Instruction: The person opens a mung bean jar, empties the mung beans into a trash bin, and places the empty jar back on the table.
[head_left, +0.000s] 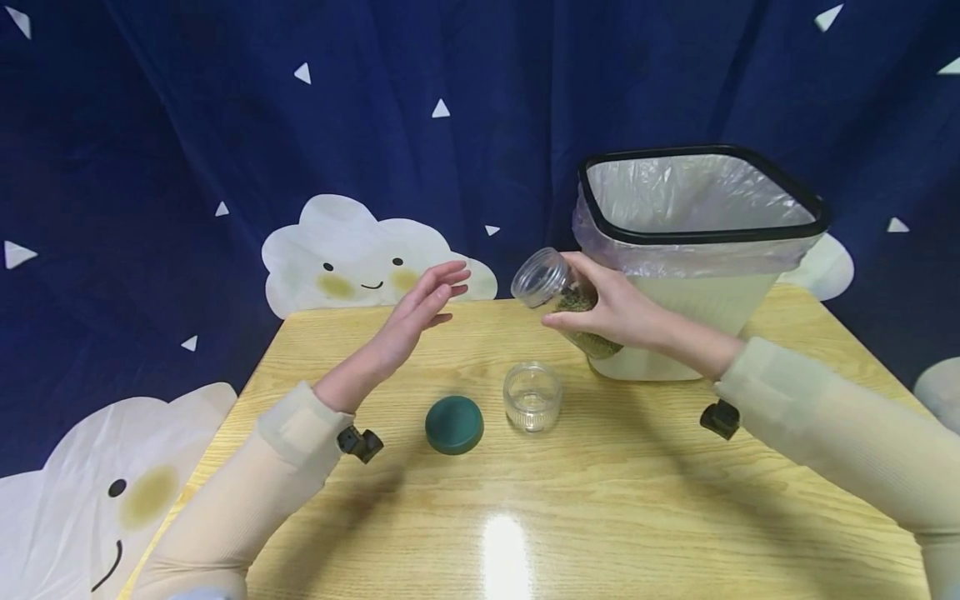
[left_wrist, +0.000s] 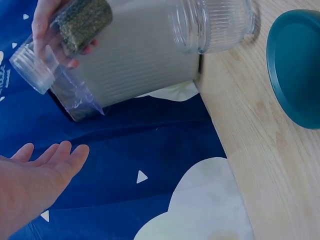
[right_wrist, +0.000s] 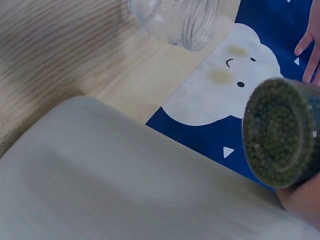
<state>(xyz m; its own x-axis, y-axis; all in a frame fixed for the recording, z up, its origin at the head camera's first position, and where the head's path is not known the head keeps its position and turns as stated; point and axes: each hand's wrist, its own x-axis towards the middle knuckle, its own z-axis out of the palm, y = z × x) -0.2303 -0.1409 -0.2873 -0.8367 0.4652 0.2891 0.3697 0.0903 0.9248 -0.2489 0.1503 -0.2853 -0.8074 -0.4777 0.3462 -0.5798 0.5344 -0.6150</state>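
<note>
My right hand (head_left: pixel 626 310) grips a clear jar (head_left: pixel 542 278) around its side, held above the table and tilted with its mouth toward the left. Small green mung beans (right_wrist: pixel 276 134) fill the jar's lower part, seen through its bottom in the right wrist view. Raised at the left, my left hand (head_left: pixel 423 310) holds nothing, its fingers stretched toward the jar with a gap between. Below the hands, a clear ribbed glass jar (head_left: pixel 532 398) stands upright on the table with no lid on. A dark green round lid (head_left: pixel 454 425) lies just left of it.
Behind my right hand stands a white bin (head_left: pixel 697 292) with a black rim and a clear liner, at the table's far right. The wooden table (head_left: pixel 600 517) ends at a dark blue curtain (head_left: pixel 487 67) with clouds and triangles.
</note>
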